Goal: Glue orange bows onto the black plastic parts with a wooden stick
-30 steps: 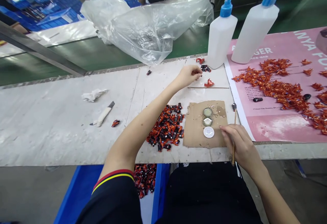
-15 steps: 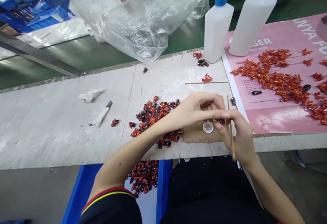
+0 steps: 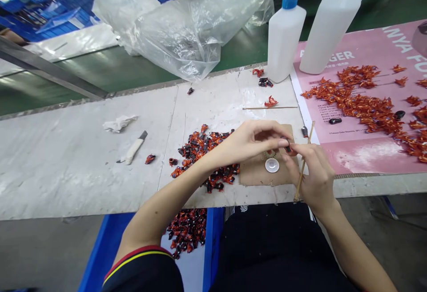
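My left hand (image 3: 258,143) is closed, pinching a small black part (image 3: 287,146) between thumb and fingertips. The fingertips of my right hand (image 3: 312,165) meet the same part from the other side; a bit of red-orange shows there. Held across the fingers of that right hand is a thin wooden stick (image 3: 300,177), pointing up and away. Below the hands, a small round clear dish (image 3: 272,165) rests on a piece of brown cardboard (image 3: 251,175). Left of the cardboard, partly behind my left forearm, lies a pile of black and red-orange pieces (image 3: 196,150).
Two white bottles with blue caps (image 3: 285,43) stand at the back. A pink printed sheet (image 3: 350,150) on the right carries many red-orange pieces (image 3: 363,98). A wrapped blade (image 3: 135,149) lies left. A blue bin (image 3: 213,238) sits below the table edge. A person is across, behind plastic film (image 3: 180,30).
The stick in my right hand has tilted, its upper end swinging right and its lower end left. The black part has risen slightly between my fingertips. The person's hand across has lifted.
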Available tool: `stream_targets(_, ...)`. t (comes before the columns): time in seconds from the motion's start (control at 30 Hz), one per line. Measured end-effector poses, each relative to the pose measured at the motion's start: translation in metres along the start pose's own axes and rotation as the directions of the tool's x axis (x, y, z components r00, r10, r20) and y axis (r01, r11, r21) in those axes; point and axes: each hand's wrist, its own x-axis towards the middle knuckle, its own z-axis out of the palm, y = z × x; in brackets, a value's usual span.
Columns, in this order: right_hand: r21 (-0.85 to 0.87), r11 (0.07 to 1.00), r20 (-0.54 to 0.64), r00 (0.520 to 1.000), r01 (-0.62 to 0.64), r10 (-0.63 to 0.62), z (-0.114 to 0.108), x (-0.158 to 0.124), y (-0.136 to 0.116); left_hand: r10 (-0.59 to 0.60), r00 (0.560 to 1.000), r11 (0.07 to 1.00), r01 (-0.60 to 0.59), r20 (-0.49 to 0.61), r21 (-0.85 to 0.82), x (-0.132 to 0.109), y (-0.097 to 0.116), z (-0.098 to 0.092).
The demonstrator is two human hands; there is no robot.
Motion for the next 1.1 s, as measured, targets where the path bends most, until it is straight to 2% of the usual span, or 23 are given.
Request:
stream_targets(0.13,-0.047,0.999,0.021,1.000,-0.013,0.014,0.002,-0.006,0.012,0.007,0.996,0.988,0.006,-0.086,0.157,0.029,-0.020,-0.029)
stream_targets(0.23,-0.025,1.000,0.032,0.999,-0.004,0.005,0.006,-0.012,0.020,-0.014,0.986,0.938,0.071,-0.165,0.340,0.059,-0.039,-0.054)
stream_targets(0.37,0.007,1.000,0.062,0.998,0.008,-0.008,0.010,-0.016,0.023,-0.022,0.976,0.734,0.162,-0.216,0.659,0.093,-0.057,-0.076)
stream_targets(0.43,0.013,1.000,0.077,0.997,0.023,-0.024,0.011,-0.016,0.022,0.016,0.972,0.653,0.168,-0.235,0.738,0.107,-0.061,-0.080)
stream_targets(0.53,0.024,0.999,0.094,0.995,0.023,-0.025,0.011,-0.016,0.023,0.091,0.966,0.579,0.146,-0.241,0.802,0.125,-0.064,-0.080)
stream_targets(0.63,0.044,0.999,0.106,0.994,-0.003,-0.002,0.012,-0.016,0.025,0.120,0.981,0.460,0.082,-0.154,0.884,0.142,-0.066,-0.076)
stream_targets(0.7,0.059,0.998,0.106,0.994,-0.018,0.012,0.012,-0.016,0.025,0.108,0.988,0.433,0.051,-0.107,0.900,0.149,-0.067,-0.073)
stream_targets(0.83,0.076,0.997,0.107,0.994,-0.024,0.016,0.011,-0.015,0.024,0.132,0.986,0.444,0.035,-0.104,0.895,0.150,-0.068,-0.072)
stream_targets(0.9,0.083,0.996,0.103,0.994,-0.031,0.023,0.011,-0.014,0.023,0.190,0.973,0.500,0.020,-0.132,0.866,0.144,-0.066,-0.072)
stream_targets(1.0,0.086,0.995,0.105,0.994,-0.041,0.032,0.011,-0.014,0.023,0.291,0.909,0.779,-0.044,-0.299,0.625,0.129,-0.061,-0.065)
stream_targets(1.03,0.087,0.995,0.108,0.994,-0.038,0.029,0.010,-0.014,0.023,0.281,0.883,0.870,-0.069,-0.376,0.489,0.123,-0.058,-0.061)
stream_targets(1.1,0.088,0.996,0.115,0.993,-0.031,0.021,0.010,-0.013,0.023,0.192,0.859,0.968,-0.086,-0.475,0.236,0.109,-0.049,-0.050)
